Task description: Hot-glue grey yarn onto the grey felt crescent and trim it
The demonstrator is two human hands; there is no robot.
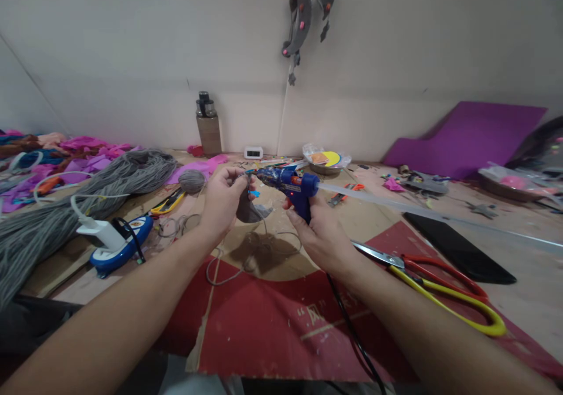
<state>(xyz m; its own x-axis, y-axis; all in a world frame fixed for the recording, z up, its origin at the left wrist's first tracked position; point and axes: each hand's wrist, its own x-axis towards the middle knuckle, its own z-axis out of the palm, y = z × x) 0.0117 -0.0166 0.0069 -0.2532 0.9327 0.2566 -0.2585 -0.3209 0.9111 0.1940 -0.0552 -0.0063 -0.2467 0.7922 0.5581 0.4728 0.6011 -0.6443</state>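
My right hand point(320, 231) is wrapped round the grip of a blue hot glue gun point(288, 184), with a clear glue stick point(373, 200) sticking out of its back towards the right. The gun's nozzle points left at a small grey yarn piece point(248, 208) that my left hand point(224, 198) pinches between its fingers. Both hands hover over a brown and red cardboard sheet point(272, 319). Loose grey yarn strands point(259, 254) lie on the cardboard under them. The gun's black cord point(352, 330) runs down towards me.
Scissors with red and yellow handles point(440, 283) and a black phone point(457, 247) lie to the right. A big grey yarn hank point(65, 207), a white charger on a blue power strip point(115, 239), a small yarn ball point(192, 180) and pink scraps point(88, 155) fill the left. A bottle point(208, 124) stands by the wall.
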